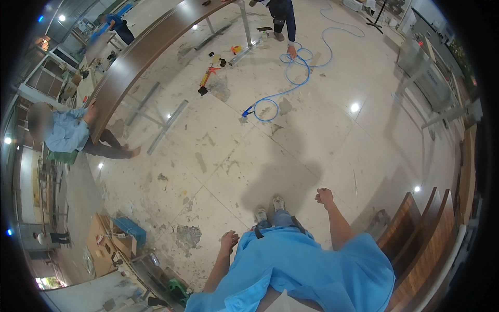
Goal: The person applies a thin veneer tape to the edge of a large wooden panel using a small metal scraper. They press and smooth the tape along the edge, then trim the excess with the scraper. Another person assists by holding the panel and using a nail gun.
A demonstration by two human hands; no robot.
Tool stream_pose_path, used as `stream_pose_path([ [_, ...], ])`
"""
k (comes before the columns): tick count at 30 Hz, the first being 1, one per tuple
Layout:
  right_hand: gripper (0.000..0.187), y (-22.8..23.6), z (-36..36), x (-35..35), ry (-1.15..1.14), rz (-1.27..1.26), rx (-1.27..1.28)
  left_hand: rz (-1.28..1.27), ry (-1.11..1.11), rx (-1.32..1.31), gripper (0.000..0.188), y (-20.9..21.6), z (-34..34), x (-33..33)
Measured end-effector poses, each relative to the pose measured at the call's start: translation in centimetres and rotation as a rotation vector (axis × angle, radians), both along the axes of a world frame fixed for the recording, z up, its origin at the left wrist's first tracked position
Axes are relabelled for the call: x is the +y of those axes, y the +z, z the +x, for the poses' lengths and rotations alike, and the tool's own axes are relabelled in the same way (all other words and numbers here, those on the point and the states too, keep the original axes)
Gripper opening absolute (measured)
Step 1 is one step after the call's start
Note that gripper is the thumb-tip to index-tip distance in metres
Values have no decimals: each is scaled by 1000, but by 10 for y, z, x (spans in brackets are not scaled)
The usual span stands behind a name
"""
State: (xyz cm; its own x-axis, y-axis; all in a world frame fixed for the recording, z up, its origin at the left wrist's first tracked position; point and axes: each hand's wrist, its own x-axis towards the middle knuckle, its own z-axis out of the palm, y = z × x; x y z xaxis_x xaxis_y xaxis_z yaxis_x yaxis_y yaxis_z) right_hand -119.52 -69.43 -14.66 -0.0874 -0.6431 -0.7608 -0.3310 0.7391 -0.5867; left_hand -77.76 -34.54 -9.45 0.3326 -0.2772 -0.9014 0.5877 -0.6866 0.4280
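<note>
My left hand [228,242] hangs beside my body with its fingers loosely curled, and nothing shows in it. On the other side my right hand [323,196] is held a little away from me, its fingers folded in a loose fist with nothing visible inside. Neither hand touches anything. Between them are my shoes [278,202] on the pale tiled floor [218,171]. Ahead on the floor lies a coiled blue air hose [267,106] with a dark blue end. Left of it is an orange-red caulking gun [207,79].
A long brown panel [136,58] stands on metal legs ahead; a person [70,130] crouches at its near end. Another person's hand [292,52] reaches to the hose. Wooden boards [410,223] lean at right. Cardboard [100,242] and a blue box [130,229] lie left.
</note>
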Motion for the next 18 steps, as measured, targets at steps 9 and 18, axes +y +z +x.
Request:
stream_pose_path([
  [9, 35, -30, 45, 36, 305, 168, -49, -106, 112, -79, 42, 32, 3, -37],
  [18, 28, -23, 85, 23, 414, 158, -150, 38, 183, -67, 42, 9, -11, 18],
])
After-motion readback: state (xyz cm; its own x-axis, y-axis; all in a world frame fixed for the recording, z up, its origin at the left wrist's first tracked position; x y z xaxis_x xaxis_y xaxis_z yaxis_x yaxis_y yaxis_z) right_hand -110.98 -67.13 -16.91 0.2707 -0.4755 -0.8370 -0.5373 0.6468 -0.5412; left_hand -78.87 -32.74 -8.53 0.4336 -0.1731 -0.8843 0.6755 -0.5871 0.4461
